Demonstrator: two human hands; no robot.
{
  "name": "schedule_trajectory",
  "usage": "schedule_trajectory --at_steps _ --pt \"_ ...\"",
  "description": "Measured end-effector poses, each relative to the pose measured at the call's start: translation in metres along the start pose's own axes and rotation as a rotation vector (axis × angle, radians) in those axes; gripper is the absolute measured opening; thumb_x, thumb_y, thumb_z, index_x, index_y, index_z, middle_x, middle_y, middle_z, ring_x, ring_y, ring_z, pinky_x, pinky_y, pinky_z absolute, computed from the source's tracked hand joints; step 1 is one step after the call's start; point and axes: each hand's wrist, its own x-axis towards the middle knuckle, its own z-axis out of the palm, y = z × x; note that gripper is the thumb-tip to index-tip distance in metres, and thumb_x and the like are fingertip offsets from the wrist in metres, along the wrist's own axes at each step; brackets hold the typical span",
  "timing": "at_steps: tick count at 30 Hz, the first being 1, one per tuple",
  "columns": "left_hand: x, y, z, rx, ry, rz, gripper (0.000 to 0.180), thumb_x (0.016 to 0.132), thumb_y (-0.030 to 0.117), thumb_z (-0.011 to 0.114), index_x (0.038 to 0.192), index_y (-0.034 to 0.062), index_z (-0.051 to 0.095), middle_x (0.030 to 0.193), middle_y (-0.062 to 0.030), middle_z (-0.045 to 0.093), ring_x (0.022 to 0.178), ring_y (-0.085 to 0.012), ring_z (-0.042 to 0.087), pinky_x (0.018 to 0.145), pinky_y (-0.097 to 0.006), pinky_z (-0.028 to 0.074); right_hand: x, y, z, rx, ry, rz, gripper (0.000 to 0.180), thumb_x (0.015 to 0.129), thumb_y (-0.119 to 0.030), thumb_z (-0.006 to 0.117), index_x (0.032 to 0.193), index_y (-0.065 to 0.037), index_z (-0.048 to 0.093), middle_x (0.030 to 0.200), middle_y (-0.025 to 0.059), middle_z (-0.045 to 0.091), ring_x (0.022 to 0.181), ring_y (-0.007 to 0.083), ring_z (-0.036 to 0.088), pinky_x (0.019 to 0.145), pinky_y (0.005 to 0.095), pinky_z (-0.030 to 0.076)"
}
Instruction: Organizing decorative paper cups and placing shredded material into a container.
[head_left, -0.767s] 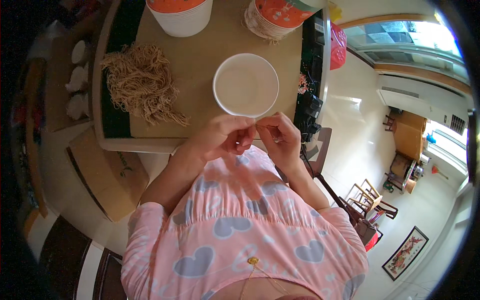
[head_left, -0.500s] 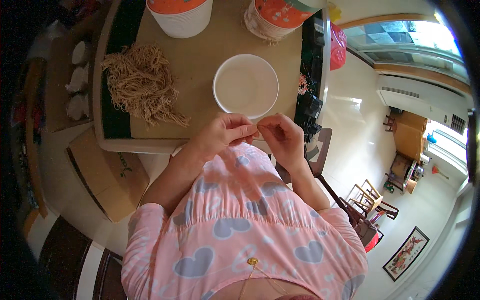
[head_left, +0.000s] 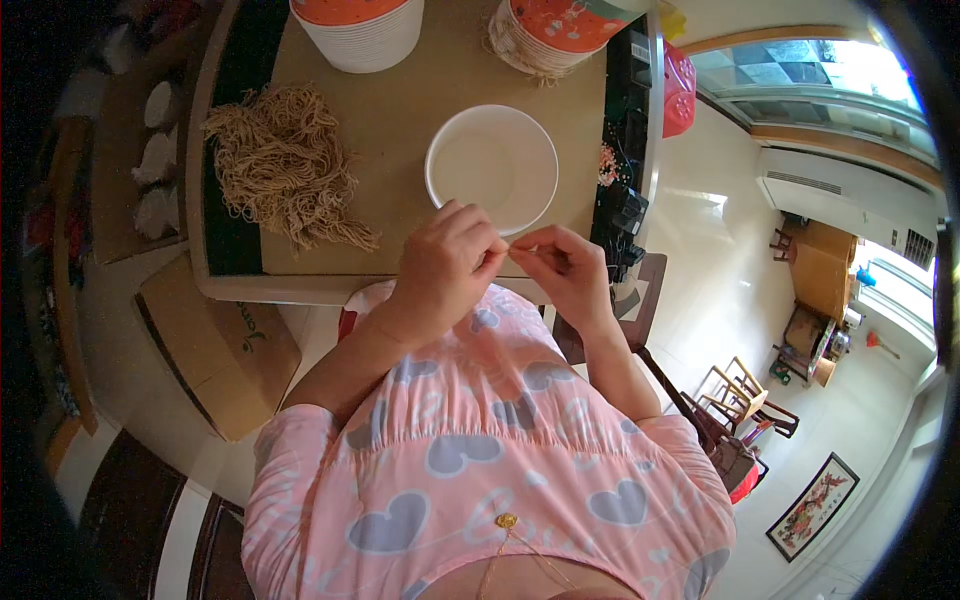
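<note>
My left hand (head_left: 447, 262) and my right hand (head_left: 566, 268) meet fingertip to fingertip at the table's near edge, just in front of a white paper bucket (head_left: 490, 165). Both are closed in a pinch. Whatever lies between the fingertips is too small to make out. The bucket stands upright, its inside bare. To the left on the brown tabletop (head_left: 395, 130) lies a loose heap of tan string (head_left: 280, 165).
At the far side stand a stack of white and orange paper buckets (head_left: 365, 35) and a second stack (head_left: 550, 45) with string around it. Black devices (head_left: 628, 210) line the right edge. A cardboard box (head_left: 220, 350) sits on the floor at left, chairs (head_left: 740, 395) at right.
My left hand has turned, its knuckles now higher and its fingers curled more. The fingertips of both hands have shifted slightly left and up.
</note>
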Motion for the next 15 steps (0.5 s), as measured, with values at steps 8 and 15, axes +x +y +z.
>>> schedule_trajectory --at_steps 8,15 --pt "-0.007 -0.012 0.008 -0.363 -0.135 -0.384 0.01 0.084 0.014 0.061 0.082 0.004 0.061 0.073 -0.0055 0.059 0.059 -0.0147 0.054 0.054 -0.029 0.044 0.001 -0.006 -0.001 -0.231 0.157 -0.202 0.01 0.075 0.006 0.066 0.082 -0.001 0.063 0.059 -0.0074 0.038 0.052 0.0002 0.029 0.046 0.018 0.021" --pt "-0.003 -0.015 0.006 -1.26 -0.463 -0.959 0.033 0.094 0.032 0.047 0.08 0.0043 0.06 0.069 -0.0027 0.057 0.056 -0.0091 0.05 0.047 -0.021 0.036 0.0 -0.006 -0.008 -0.282 0.066 -0.323 0.01 0.076 0.002 0.066 0.085 -0.001 0.063 0.077 0.0058 0.061 0.066 0.0094 0.056 0.055 0.0202 0.043"
